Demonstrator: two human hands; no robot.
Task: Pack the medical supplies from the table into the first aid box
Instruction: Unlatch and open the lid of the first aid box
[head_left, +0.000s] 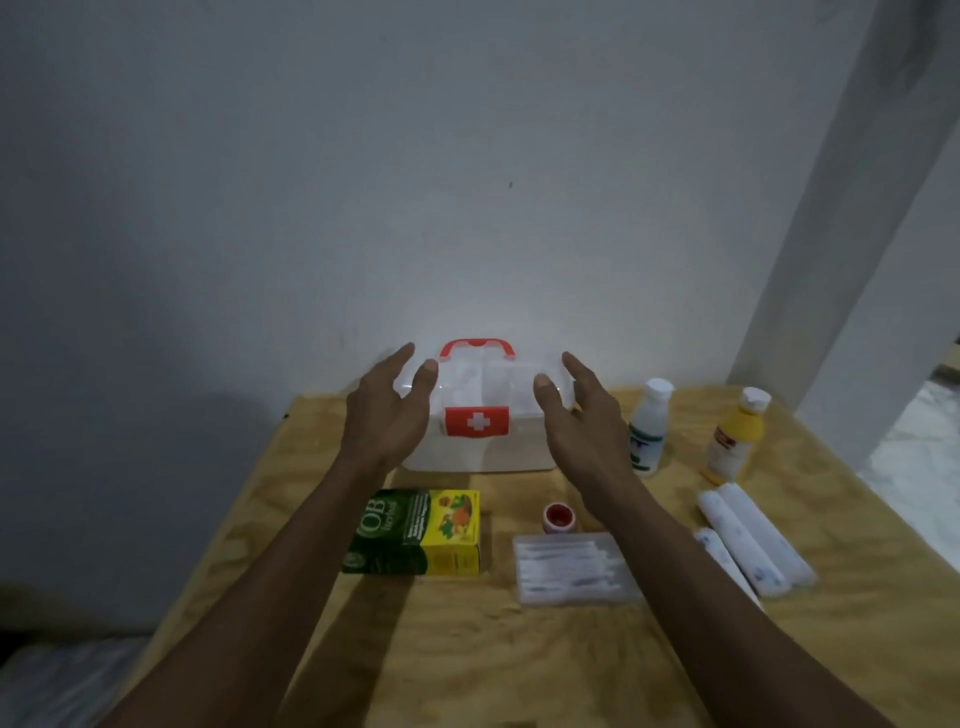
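Observation:
A white first aid box (483, 447) with a clear lid, a red handle and a red cross latch stands shut at the table's far edge. My left hand (387, 410) hovers open at its left side, my right hand (582, 415) open at its right side; neither visibly grips it. Nearer me lie a green and yellow medicine carton (415, 532), a small red-capped jar (560, 517) and a clear case of cotton swabs (574, 569). On the right stand a white bottle (649, 426) and a yellow bottle (737, 436), with wrapped white bandage rolls (753, 535) lying below them.
The wooden table (519, 649) is pushed against a pale wall (363, 182). A white pillar (841, 234) rises at the back right. The table's left edge drops to a dark floor, and a light floor shows at the far right.

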